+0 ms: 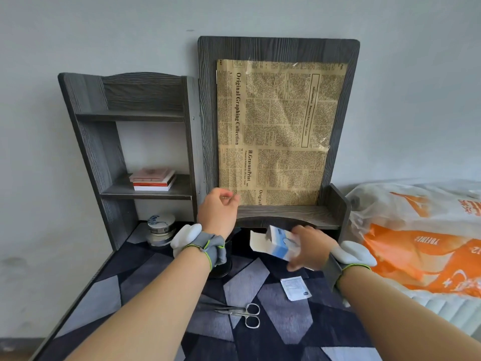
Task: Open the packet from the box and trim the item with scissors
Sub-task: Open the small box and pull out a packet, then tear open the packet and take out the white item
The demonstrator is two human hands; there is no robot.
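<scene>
My right hand (309,250) holds the blue and white box (282,242). My fingers wrap round one end of it. The box is tilted, and its open flap points away from my hand, to the left. My hand looks a bit blurry.

The small white packet (295,284) lies flat on the table (286,321), just below my right hand and closer to me. It does not touch my hand. The little silver scissors (243,313) lie on the table too, below the packet and to its left, between my two arms. They are apart from both hands.

My left hand (217,208) is up in the air, higher than my right hand and to its left. Its fingers are loosely curled, and I see nothing in it.

To the left of my left hand stands a dark shelf (104,142) with some books (153,179) on it. A round tin (160,229) sits lower down, just left of my left wrist. A big sheet of brown newspaper (273,131) hangs above both hands. An orange and white bag (416,235) lies to the right of my right hand.
</scene>
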